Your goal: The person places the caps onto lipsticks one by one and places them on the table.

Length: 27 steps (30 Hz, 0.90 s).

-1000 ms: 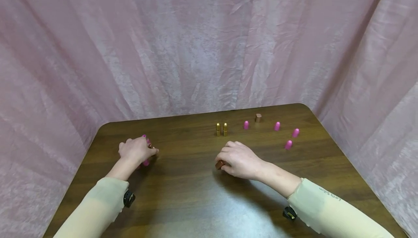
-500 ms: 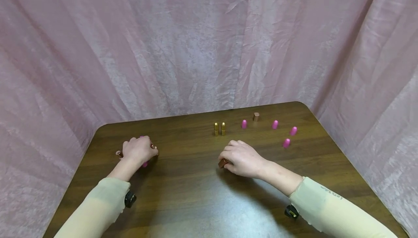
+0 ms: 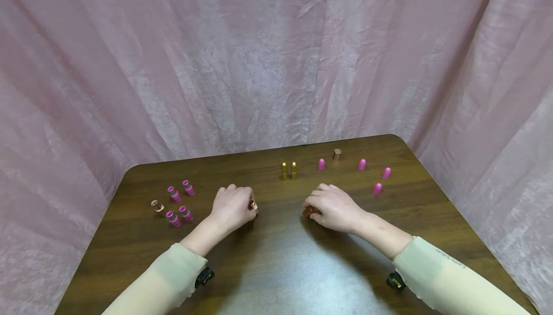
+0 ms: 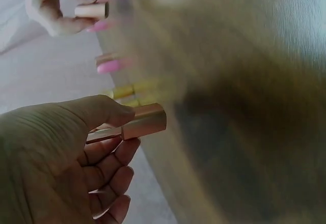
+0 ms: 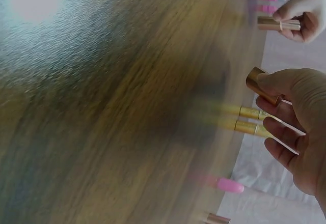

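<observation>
My left hand [image 3: 232,208] has come in toward the middle of the table and pinches an uncapped copper lipstick [image 4: 146,122] between thumb and fingers. The lipstick's base and metal inner collar show in the left wrist view; a bit of red shows by the fingers in the head view. My right hand [image 3: 336,208] holds a copper lipstick cap [image 5: 262,85] between thumb and forefinger, its other fingers loosely bent. Both hands hover close over the table, a short gap apart, with two gold lipsticks [image 3: 289,171] standing behind them.
At the left of the brown table [image 3: 268,267] stand several pink uncapped lipsticks [image 3: 174,219] and one copper one [image 3: 157,206]. Several pink caps [image 3: 377,189] and a copper cap [image 3: 337,154] stand at the right. A pink curtain [image 3: 259,65] hangs behind the table.
My left hand has lifted a copper lipstick from the group at the left and carried it rightward. The right hand, still holding the cap, has shifted slightly right.
</observation>
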{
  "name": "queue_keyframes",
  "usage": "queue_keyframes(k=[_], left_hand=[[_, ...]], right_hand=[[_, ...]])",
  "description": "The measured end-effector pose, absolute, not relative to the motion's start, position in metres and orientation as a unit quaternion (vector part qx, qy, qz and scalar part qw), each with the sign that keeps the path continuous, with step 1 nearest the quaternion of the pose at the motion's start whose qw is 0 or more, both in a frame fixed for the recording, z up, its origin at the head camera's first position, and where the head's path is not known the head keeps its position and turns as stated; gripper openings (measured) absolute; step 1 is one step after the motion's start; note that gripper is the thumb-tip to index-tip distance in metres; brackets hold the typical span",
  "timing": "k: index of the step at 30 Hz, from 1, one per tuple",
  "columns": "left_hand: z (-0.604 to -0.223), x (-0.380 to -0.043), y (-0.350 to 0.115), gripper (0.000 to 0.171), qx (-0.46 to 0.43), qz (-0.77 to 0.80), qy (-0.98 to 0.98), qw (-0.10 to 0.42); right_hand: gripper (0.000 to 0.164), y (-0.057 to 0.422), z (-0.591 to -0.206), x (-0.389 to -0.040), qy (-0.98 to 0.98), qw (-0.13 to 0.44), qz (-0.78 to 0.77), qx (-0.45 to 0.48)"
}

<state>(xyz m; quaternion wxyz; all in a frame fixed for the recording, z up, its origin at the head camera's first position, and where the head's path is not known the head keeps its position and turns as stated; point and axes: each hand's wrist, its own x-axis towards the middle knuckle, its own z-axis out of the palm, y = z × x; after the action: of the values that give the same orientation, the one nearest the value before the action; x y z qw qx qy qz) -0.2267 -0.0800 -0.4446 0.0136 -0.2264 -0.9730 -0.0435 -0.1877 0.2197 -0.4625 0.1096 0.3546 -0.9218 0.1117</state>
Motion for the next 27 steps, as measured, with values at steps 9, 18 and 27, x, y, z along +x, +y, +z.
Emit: queue_keyframes(k=[9,18,27], left_hand=[[-0.467,-0.219,-0.076,0.019,-0.226,-0.095,-0.969,0.025],[-0.488,-0.212,-0.087,0.040,-0.161,-0.238,-0.958,0.009],[-0.503,-0.209,-0.088,0.039,-0.129,-0.269,-0.955,0.007]], right_hand=[[0.021,0.229,-0.466,-0.186,-0.922,0.111,0.115,0.352],[0.021,0.236,-0.467,-0.184,-0.925,0.107,0.129,0.342],[0.022,0.244,-0.471,-0.181,-0.932,0.092,0.154,0.316]])
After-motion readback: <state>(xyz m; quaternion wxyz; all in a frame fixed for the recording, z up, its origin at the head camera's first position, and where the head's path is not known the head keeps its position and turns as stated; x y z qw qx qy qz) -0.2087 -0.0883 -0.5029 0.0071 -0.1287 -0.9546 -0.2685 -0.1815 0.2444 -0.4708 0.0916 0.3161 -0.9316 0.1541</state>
